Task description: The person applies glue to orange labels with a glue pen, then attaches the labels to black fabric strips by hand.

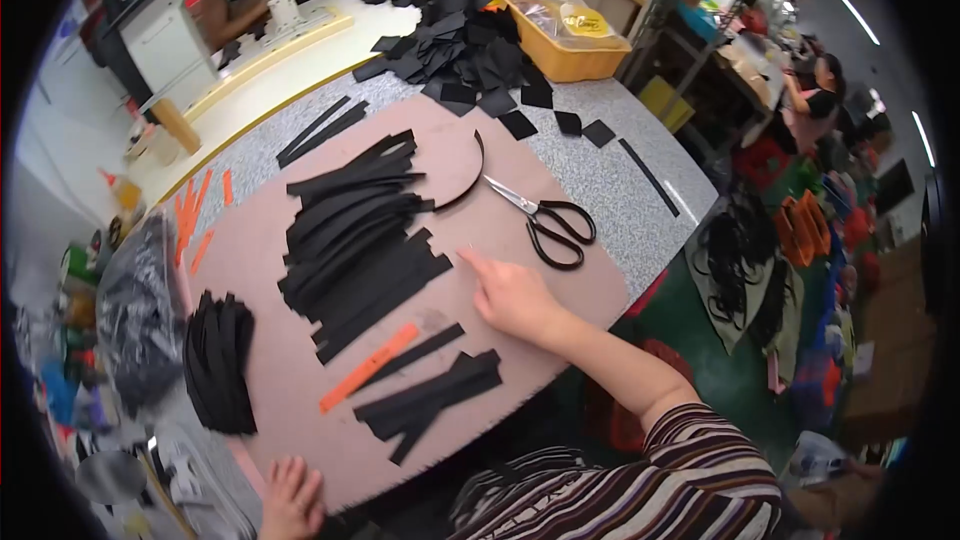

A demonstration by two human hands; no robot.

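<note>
With the middle of the pale pink board (520,160) taken as the clock's centre, the main bank of black strips (360,230) is laid at 11 o'clock, its pieces set side by side and overlapping, apparently so that each can be lifted singly.

The right hand (513,298) is held at 3 o'clock, over the board. Its index finger is stretched toward the near right ends of the bank, while the other fingers are curled; whether anything is pinched underneath cannot be told. The left hand (292,500) is rested at 7 o'clock on the board's near edge, its fingers lightly spread and nothing seen in them; the edge may be steadied by it.

The scissors (533,208) are placed at 2 o'clock with the handles turned toward 4, probably for easy reach by the right hand. A curved black strip (482,165) is left near the blade tips.

At 8 o'clock a black bundle (220,365) is set apart, seemingly to avoid mixing. Between 5 and 7 o'clock are laid an orange strip (370,370) and a few crossed black pieces (430,400). Beyond the board, toward 12, black squares (455,35) are heaped, perhaps to spare the working area.
</note>
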